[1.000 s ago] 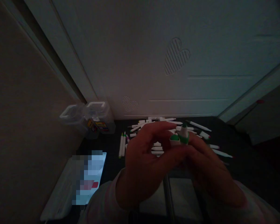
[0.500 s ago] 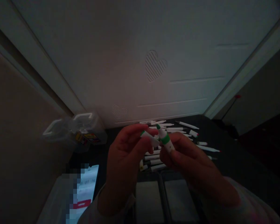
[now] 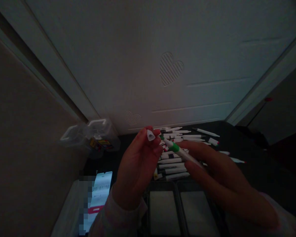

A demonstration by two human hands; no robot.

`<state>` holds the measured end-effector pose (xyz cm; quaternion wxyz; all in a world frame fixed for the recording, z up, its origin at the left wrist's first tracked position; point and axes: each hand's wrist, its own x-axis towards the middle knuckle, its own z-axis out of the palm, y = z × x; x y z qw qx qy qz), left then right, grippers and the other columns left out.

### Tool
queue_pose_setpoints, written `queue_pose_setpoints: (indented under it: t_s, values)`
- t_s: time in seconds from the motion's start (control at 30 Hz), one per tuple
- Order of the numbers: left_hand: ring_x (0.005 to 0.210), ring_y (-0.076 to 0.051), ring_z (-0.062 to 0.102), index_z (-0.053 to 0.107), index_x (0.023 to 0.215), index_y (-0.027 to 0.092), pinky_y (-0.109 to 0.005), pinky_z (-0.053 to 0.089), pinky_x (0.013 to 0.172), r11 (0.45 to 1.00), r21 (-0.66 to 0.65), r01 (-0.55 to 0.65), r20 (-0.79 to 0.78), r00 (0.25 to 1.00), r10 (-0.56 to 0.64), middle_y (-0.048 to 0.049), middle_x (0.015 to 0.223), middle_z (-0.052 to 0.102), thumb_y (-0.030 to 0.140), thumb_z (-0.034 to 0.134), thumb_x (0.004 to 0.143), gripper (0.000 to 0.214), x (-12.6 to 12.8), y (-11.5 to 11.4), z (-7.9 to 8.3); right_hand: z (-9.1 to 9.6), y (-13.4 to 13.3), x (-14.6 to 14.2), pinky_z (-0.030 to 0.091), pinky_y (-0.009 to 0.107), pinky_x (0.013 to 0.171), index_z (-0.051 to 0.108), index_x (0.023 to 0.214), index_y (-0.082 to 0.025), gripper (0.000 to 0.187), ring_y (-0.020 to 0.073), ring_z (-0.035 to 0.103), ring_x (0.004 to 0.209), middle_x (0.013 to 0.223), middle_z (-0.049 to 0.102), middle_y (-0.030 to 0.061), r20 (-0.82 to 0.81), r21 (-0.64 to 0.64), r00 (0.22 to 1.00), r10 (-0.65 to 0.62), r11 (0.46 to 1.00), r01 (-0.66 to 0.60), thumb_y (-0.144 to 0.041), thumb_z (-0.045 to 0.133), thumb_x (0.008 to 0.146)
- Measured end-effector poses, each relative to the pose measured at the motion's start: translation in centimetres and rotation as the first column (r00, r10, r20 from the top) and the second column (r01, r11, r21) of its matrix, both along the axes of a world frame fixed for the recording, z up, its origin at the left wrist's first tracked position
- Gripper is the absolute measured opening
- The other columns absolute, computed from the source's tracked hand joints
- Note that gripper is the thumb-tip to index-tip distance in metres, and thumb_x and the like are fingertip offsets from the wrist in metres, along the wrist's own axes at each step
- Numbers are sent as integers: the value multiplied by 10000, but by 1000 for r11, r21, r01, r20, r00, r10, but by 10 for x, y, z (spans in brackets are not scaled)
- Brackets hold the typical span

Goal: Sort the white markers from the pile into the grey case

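Note:
My left hand (image 3: 140,164) pinches a white marker cap (image 3: 151,135), its hollow opening turned toward me. Between the thumb and fingers of my right hand (image 3: 219,177) is a white marker (image 3: 185,154) with a green band. Its green tip is bare and points up and left, close beside the cap but apart from it. Beneath and behind both hands, a spread of white markers (image 3: 174,166) lies on the dark table, several of them partly hidden by my fingers.
Two dark trays with pale bottoms (image 3: 164,210) lie at the near edge. To the left are a lit phone (image 3: 102,187) and clear plastic cases (image 3: 106,131). A loose cap with a red end (image 3: 213,141) lies at the right. A white panel with embossed hearts (image 3: 171,69) rises behind the table.
My left hand has turned the cap so its opening faces me. The marker in my right hand has tilted from nearly upright to slanting left. The view has shifted slightly.

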<state>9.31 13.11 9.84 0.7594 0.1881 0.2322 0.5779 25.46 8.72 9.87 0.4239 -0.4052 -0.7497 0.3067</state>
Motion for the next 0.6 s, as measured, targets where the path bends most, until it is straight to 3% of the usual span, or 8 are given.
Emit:
queue_pose_setpoints:
  t_s: [0.23, 0.43, 0.6]
  values:
    - [665, -67, 556, 595, 779, 187, -190, 446, 592, 999, 27, -46, -55, 997, 47, 27, 714, 613, 248, 514, 808, 105, 0, -1, -1, 3, 3, 0, 472, 316, 768, 521, 1179, -287, 406, 211, 599, 909, 1048, 637, 42, 102, 51, 995, 3, 999, -8, -167, 508, 792]
    - [644, -53, 554, 605, 780, 183, -153, 445, 557, 973, 191, -133, -147, 976, 162, 29, 717, 612, 246, 560, 777, 77, 0, -1, -3, 3, 3, 0, 477, 286, 742, 505, 1191, -272, 392, 189, 611, 868, 1061, 633, 45, 176, 54, 984, -8, 999, -2, -189, 489, 809]
    - [586, -34, 542, 641, 765, 213, -123, 449, 534, 894, 392, -219, -306, 885, 351, 44, 712, 638, 272, 624, 733, 69, -1, -2, -6, 6, 5, -2, 482, 241, 692, 507, 1178, -232, 348, 156, 614, 835, 1021, 643, 52, 202, 54, 979, 3, 998, -14, -205, 451, 836]
